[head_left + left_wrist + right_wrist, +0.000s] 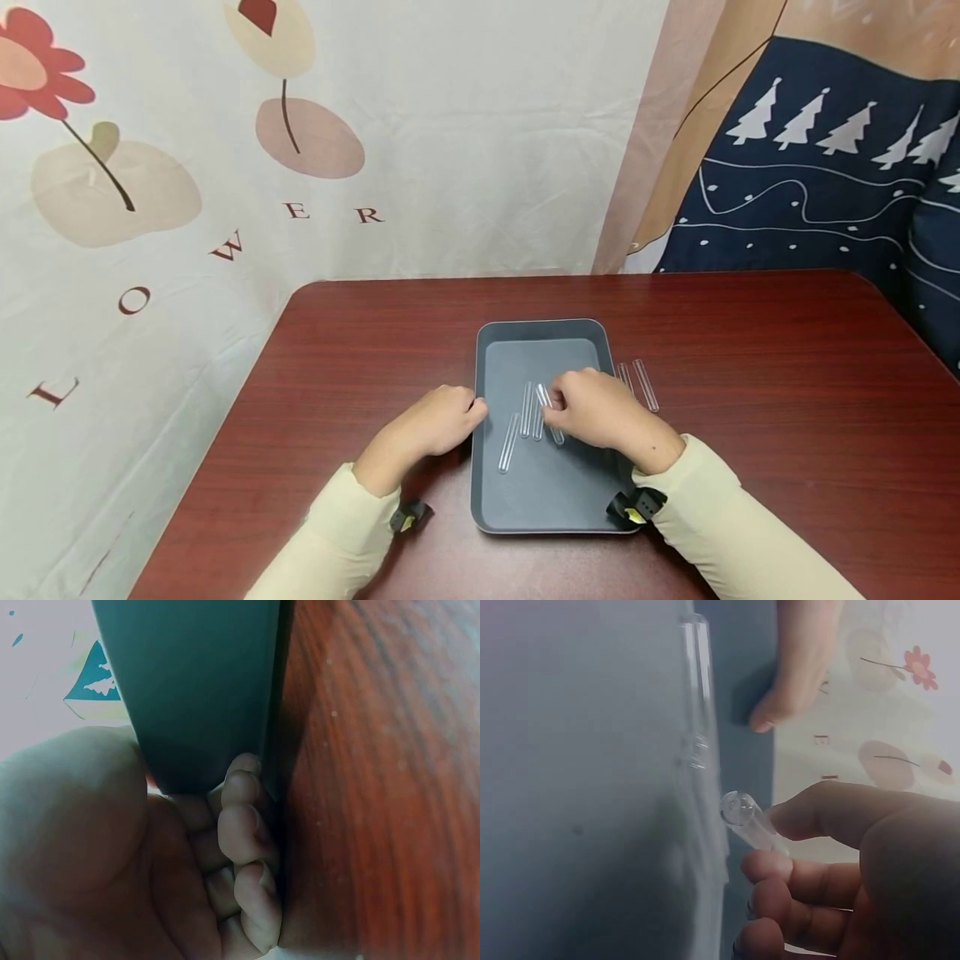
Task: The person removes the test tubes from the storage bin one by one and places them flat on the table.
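Note:
A grey tray (525, 508) lies on the table with several clear test tubes in it. My left hand (442, 419) grips the tray's left rim, its thumb at the edge and its fingers (244, 832) curled against the outer wall. Over the tray, my right hand (600, 410) pinches a clear test tube (754, 825) between thumb and fingers; its rounded end faces the right wrist camera. Left of that hand lie a slanted test tube (508, 443) and, close together, two more, including one test tube (527, 410) standing roughly lengthwise to the tray.
Beyond the tray's right side, a clear test tube (646, 385) lies on the reddish-brown table (787, 400), with at least one more test tube (623, 373) partly hidden by my right hand. A printed cloth (480, 150) hangs behind the table's far edge.

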`<state>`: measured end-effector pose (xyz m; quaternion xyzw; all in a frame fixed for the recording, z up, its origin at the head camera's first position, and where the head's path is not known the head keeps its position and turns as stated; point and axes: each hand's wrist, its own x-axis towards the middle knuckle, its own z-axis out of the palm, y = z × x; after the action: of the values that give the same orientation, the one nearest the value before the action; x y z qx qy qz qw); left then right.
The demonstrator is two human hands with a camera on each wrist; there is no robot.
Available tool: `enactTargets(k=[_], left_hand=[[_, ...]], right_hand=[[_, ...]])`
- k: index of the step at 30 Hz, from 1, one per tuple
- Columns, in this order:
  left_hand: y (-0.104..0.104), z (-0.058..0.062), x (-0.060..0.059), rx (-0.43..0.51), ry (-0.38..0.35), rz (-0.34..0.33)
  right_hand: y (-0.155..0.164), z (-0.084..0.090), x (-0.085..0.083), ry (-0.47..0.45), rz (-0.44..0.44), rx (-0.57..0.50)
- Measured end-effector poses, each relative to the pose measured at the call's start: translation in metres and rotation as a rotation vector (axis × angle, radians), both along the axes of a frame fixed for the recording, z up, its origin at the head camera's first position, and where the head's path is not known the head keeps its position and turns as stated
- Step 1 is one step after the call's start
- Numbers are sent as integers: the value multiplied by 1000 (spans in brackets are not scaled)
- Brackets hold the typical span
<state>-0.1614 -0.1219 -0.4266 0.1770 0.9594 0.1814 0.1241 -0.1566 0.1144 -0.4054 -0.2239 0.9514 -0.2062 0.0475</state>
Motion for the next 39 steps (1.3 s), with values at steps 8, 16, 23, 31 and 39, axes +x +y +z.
enactTargets(k=[8, 16, 23, 31, 39], left_hand=[[0, 0, 0, 5, -1, 2], [-1, 1, 1, -6, -2, 3], [0, 0, 0, 7, -6, 8], [1, 1, 0, 21, -10, 17], [-1, 1, 2, 14, -19, 14]], right_hand=[[4, 11, 1, 15, -8, -61], [3, 13, 3, -2, 1, -84], [4, 15, 3, 10, -2, -103], [8, 24, 3, 30, -9, -106], [10, 33, 5, 30, -15, -115]])
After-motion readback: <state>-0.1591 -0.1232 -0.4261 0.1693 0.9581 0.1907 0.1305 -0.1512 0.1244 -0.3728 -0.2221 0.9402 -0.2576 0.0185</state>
